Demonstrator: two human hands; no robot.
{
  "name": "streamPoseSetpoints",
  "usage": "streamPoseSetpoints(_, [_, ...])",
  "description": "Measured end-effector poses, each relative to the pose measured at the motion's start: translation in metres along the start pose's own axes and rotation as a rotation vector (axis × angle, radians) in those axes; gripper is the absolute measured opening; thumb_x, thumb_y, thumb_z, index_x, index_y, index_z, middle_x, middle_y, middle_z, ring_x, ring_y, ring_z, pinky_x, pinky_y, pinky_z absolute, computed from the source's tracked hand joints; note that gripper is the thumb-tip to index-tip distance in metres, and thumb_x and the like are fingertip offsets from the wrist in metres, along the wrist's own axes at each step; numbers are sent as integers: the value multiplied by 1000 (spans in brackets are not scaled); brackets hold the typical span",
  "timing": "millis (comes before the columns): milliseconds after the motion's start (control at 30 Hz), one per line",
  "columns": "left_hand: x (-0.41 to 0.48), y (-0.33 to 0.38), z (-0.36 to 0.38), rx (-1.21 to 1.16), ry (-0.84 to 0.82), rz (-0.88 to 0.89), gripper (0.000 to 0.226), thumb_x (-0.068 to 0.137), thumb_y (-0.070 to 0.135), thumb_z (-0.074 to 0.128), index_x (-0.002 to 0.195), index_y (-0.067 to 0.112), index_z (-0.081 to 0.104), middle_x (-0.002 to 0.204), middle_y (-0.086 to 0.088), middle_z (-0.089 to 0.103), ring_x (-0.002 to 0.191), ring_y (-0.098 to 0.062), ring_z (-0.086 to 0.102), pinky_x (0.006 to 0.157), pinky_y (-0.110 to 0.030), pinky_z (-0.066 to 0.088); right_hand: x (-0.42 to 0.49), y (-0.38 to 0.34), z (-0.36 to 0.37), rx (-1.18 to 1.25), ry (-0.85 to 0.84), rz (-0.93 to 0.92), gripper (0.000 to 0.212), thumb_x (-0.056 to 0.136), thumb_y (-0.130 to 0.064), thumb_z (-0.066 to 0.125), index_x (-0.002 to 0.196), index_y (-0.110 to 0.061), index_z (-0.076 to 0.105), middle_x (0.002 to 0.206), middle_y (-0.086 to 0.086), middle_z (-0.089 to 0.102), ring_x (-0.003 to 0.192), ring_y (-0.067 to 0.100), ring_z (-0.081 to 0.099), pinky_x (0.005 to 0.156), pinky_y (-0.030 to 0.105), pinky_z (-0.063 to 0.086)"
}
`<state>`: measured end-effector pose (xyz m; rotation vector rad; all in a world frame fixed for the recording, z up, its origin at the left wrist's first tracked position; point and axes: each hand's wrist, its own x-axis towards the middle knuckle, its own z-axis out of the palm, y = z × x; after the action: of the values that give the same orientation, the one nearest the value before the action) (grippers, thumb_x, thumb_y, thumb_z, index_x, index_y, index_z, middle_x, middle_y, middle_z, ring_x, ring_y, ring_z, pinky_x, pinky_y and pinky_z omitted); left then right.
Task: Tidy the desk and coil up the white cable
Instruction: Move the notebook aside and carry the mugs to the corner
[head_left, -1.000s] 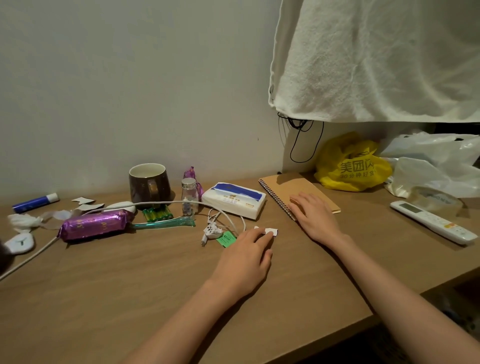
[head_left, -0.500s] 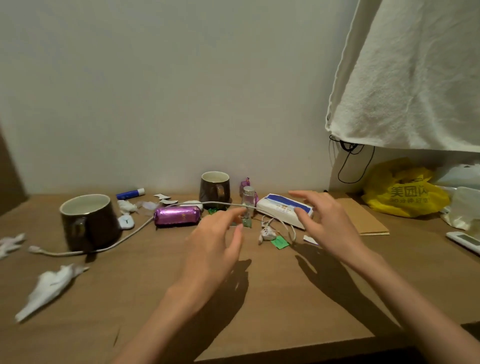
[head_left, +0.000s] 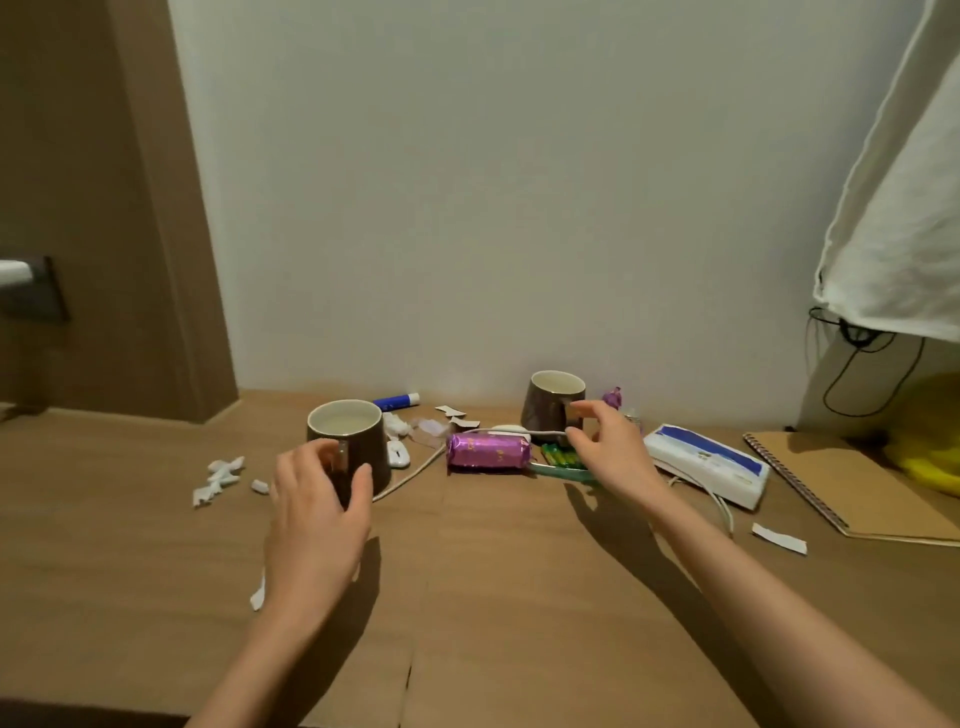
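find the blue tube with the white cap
In the head view the blue tube with the white cap lies at the back of the wooden desk by the wall, left of centre, just behind the nearer dark brown mug.

A brown mug (head_left: 370, 441) is standing at the left, and a second mug (head_left: 550, 405) is standing further back by the pale wall (head_left: 493, 182). Between them a blue glue stick (head_left: 396, 401) is lying. A shiny purple packet (head_left: 488, 451) is lying just beside green batteries (head_left: 558, 456). To the right a white-and-blue tissue pack (head_left: 709, 462) is sitting near a spiral notebook (head_left: 852, 483), with a yellow bag (head_left: 930, 447) resting behind. A white towel (head_left: 904, 208) is hanging above, a black cord (head_left: 862, 374) looping beneath it. Torn white scraps (head_left: 218, 478) are lying left of the near mug.
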<state>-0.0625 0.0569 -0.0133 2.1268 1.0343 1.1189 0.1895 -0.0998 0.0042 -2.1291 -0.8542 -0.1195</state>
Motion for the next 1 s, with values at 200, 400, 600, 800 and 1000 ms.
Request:
streamPoseSetpoints(200, [22, -19, 2, -183, -180, -135, 27, 93, 37, 50, 113, 22, 41, 96, 4, 58, 84, -14, 60, 81, -43, 50, 28, 2, 25, 88, 51, 209, 46, 92, -19, 58, 133, -7, 42, 132, 13, 51, 119, 27, 52, 93, 35, 44])
streamPoseSetpoints(400, [38, -16, 2, -494, -313, -314, 25, 98, 28, 43, 101, 10, 59, 91, -4, 69, 65, -17, 52, 61, -28, 43, 52, 1, 27, 240, -32, 423, 29, 98, -24, 46, 114, -1, 57, 102, 9, 68, 67, 17, 55, 56, 26, 40])
streamPoseSetpoints(600, [62, -15, 5, -591, -486, -553, 39, 100, 31, 36, 92, 10, 67, 77, 0, 69, 39, -8, 38, 34, -14, 23, 69, -10, 12, 683, -258, 698, 26, 102, -21, 40, 84, -5, 52, 72, 6, 52, 35, 6, 32, 27, 13, 27])
streamPoseSetpoints(800, [73, -15, 9, -708, -552, -662, 31, 100, 31, 36, 83, 14, 56, 56, 6, 46, 41, -7, 23, 34, -16, 22, 73, -15, 19, 771, -184, 700, 29, 103, -15, 30, 76, -10, 42, 64, 2, 34, 50, 8, 25, 29, 13, 25])
streamPoseSetpoints(1000, [76, -15, 12, -812, -385, -643, 34, 101, 25, 33, 70, 16, 45, 58, 2, 33, 37, -7, 23, 35, -16, 22, 69, -32, 21, 580, -130, 516, 30, 103, -22, 31, 75, -14, 38, 62, 2, 29, 49, 10, 26, 33, 15, 25])
